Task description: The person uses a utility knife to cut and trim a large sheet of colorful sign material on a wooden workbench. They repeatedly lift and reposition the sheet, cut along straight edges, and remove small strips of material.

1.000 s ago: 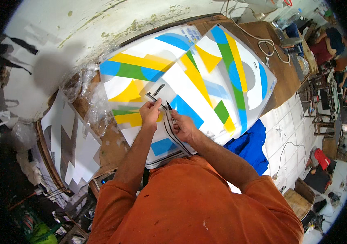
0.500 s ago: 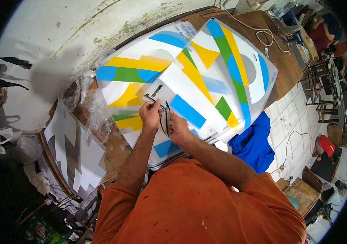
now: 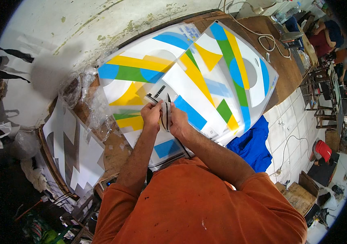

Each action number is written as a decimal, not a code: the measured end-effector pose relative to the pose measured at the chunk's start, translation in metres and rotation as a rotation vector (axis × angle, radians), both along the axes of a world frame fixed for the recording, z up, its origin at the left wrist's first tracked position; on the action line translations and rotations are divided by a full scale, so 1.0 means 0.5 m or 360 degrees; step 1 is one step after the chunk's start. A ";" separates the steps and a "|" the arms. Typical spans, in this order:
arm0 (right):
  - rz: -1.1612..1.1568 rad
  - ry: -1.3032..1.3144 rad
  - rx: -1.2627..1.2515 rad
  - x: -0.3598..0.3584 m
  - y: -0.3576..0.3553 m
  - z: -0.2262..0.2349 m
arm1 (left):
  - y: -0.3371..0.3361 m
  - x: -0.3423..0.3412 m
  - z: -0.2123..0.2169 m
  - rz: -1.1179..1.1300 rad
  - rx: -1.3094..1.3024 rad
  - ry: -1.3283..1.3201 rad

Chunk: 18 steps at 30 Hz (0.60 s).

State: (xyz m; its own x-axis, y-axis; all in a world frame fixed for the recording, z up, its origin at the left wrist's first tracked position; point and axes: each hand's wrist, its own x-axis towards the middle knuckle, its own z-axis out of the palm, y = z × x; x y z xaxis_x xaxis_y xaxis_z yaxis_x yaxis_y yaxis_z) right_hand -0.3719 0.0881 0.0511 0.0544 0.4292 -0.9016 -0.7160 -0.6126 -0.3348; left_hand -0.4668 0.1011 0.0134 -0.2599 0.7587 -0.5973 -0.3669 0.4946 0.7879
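Both my hands are close together over a stack of large printed sheets (image 3: pixel 135 75) with white, yellow, green and blue shapes. My left hand (image 3: pixel 152 115) is closed, thumb and fingers pinching the edge of a pale strip (image 3: pixel 155 94) with black print on it. Beside it, my right hand (image 3: pixel 178 120) is closed around a slim dark pointed tool (image 3: pixel 168 98), its tip standing out past the fingers; its exact kind is not clear. A curved black-edged band (image 3: pixel 164 118) shows between the two hands, its lower part hidden by the right hand.
The sheets lie on a brown wooden table (image 3: pixel 281 77) along a stained wall (image 3: pixel 72 36). Crumpled clear plastic (image 3: pixel 94 101) and cut white zigzag sheets (image 3: pixel 86 156) lie at left. Blue cloth (image 3: pixel 252 144) hangs at right. Two people (image 3: pixel 328 34) are at far right.
The dark pointed tip now stands up beyond my right fingers, where it was not plainly visible before. Both hands stay close together, and the view has shifted slightly.
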 end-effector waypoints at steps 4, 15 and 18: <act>-0.0059 0.0079 0.0053 -0.005 0.019 -0.001 | 0.001 0.008 0.005 0.0157 0.0000 -0.0102; 0.0219 -0.0176 0.0206 0.018 0.076 -0.061 | 0.002 -0.015 0.044 -0.0103 -0.0144 -0.0157; 0.0401 -0.0284 0.0171 0.036 0.094 -0.059 | 0.002 -0.018 0.038 -0.0106 -0.0140 -0.0153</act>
State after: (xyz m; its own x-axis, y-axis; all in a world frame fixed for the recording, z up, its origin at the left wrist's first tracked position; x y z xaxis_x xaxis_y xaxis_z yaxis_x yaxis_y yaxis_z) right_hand -0.3537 0.1349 0.0217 0.0875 0.5413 -0.8363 -0.4707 -0.7174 -0.5136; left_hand -0.4756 0.1020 0.0324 -0.1492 0.7162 -0.6818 -0.4029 0.5856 0.7033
